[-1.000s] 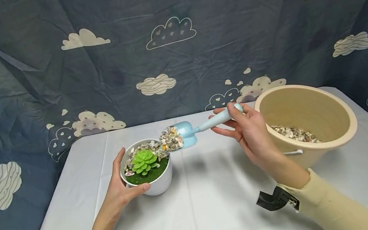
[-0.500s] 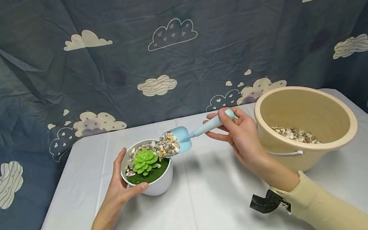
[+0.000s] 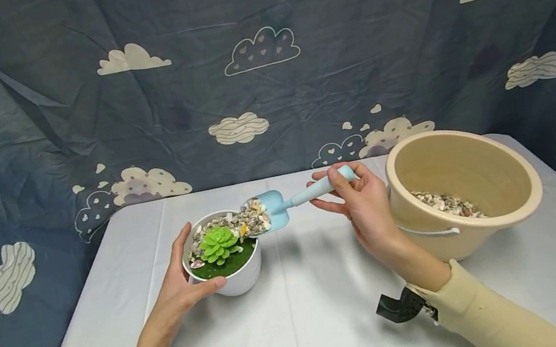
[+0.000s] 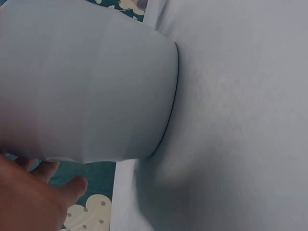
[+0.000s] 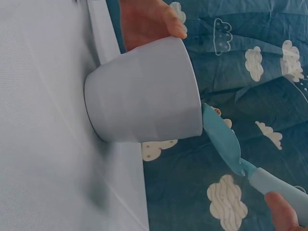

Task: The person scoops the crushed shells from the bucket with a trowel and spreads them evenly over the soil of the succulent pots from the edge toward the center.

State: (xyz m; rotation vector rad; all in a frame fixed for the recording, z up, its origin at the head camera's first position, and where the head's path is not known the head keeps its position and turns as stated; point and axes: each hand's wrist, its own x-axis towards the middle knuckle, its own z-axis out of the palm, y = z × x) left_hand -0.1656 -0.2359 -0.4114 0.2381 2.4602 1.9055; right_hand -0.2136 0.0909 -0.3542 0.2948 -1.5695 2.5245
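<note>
A white plant pot [image 3: 241,281] stands on the table with a green succulent [image 3: 219,246], green moss-like ground and small stones inside. My left hand [image 3: 173,294] holds the pot's left side, thumb near the front rim and fingers behind. Between thumb and fingers, my right hand [image 3: 368,210] grips the pale blue handle of a small trowel [image 3: 277,209]. Bits of shell or gravel [image 3: 255,217] lie on its blade, whose tip meets the pot's right rim. From the right wrist view, the blade [image 5: 223,137] slants down toward the pot's mouth. In the left wrist view the pot wall [image 4: 96,86] hides most fingers.
A beige bucket [image 3: 458,151] with a white handle stands on the right, close to my right forearm. Gravel [image 3: 448,205] covers part of its bottom. White cloth covers the table [image 3: 303,318]; a dark cloud-print curtain [image 3: 264,95] hangs behind it.
The trowel and my right hand have moved left and slightly down, bringing the blade tip over the pot's rim. Over the last half second they barely move. My left hand stays on the pot.
</note>
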